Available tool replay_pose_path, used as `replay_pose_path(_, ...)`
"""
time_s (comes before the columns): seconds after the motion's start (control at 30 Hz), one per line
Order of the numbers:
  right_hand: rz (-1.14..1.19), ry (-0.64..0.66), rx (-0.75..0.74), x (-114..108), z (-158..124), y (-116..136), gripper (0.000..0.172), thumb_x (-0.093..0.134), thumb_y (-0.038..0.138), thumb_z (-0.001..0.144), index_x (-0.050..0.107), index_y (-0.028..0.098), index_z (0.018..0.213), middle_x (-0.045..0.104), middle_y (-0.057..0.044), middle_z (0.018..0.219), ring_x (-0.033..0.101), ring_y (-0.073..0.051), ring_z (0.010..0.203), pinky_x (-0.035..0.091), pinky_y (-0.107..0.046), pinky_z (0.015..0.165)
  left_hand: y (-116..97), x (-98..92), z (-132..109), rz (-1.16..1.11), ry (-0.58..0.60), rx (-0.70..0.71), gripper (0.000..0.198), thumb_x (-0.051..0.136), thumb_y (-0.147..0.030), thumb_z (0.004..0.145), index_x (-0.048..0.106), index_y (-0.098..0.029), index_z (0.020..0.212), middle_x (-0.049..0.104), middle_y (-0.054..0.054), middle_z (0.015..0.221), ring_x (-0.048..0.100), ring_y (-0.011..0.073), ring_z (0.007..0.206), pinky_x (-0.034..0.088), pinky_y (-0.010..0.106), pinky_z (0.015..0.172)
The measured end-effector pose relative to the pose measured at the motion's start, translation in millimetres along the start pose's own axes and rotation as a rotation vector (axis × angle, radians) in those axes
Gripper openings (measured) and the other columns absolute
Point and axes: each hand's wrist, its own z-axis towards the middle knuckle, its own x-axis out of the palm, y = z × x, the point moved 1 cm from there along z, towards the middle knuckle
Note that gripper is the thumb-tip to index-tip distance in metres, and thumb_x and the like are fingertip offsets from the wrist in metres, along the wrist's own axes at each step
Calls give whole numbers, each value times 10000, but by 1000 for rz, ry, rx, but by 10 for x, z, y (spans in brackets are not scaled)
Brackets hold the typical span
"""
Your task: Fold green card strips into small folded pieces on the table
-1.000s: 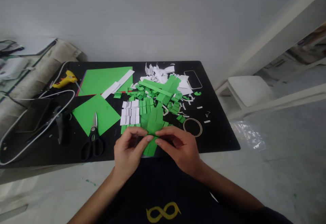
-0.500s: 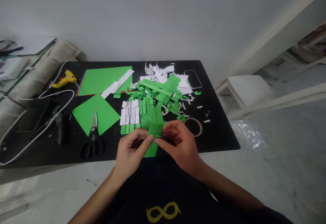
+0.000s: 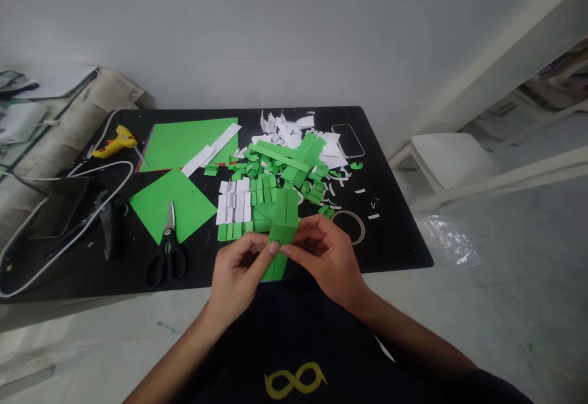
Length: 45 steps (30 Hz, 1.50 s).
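Between my two hands is a creased green paper strip (image 3: 285, 211), held above the near edge of the table. My left hand (image 3: 241, 263) pinches its left side with thumb and fingers. On the other side, my right hand (image 3: 328, 257) grips it, the thumb pressed near the crease and the other fingers partly hidden behind. The strip's lower end shows below the thumbs. Just beyond the hands lie rows of folded white paper pieces (image 3: 234, 202) and folded green paper pieces (image 3: 263, 190).
Black-handled scissors (image 3: 168, 251) rest partly on a green paper square (image 3: 177, 202). A yellow glue gun (image 3: 117, 142), a white cable (image 3: 110, 199) and green sheets (image 3: 188, 141) are to the left. Paper scraps (image 3: 294, 153) pile up behind; a tape ring (image 3: 353, 226) lies right.
The green strip's upper part has tilted up and shows more of its length above my fingers. Both hands keep nearly the same place and grip.
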Motion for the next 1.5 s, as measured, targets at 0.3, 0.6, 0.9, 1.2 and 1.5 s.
replay_pose_path(0.3,-8,13,9,-2,23,12,293,945,350,766,732,230,927,833,-27,869,818,-217,826,675,-342,764,15,13,-25,20,-30,-14,155,747,-287,951,765,-212,817,680,-28,637,547,103,538,453,202,497)
replay_pose_path(0.6,-15,17,-13,-25,24,10,244,938,368,779,772,237,900,833,-17,865,811,-206,819,682,-347,779,-2,22,-24,46,-31,-16,171,742,-298,949,784,-212,807,690,-24,623,546,108,517,448,209,476)
replay_pose_path(0.9,-3,54,13,-32,33,-3,237,925,347,798,780,231,946,841,-34,920,813,-215,859,676,-367,826,3,23,-28,52,-29,-18,160,744,-286,949,776,-209,812,689,-23,630,550,105,534,452,201,491)
replay_pose_path(1.2,-10,112,72,-33,33,20,265,922,346,799,767,215,969,829,-43,955,802,-220,907,655,-381,871,-12,38,-18,61,-46,6,174,743,-276,948,753,-209,787,662,-32,624,537,103,535,447,201,494)
replay_pose_path(1.5,-14,111,90,-22,60,10,257,939,333,774,750,202,888,796,-20,869,765,-197,832,614,-331,790,64,47,-72,12,-86,-4,166,752,-294,950,757,-190,820,658,-26,651,539,104,563,448,210,529)
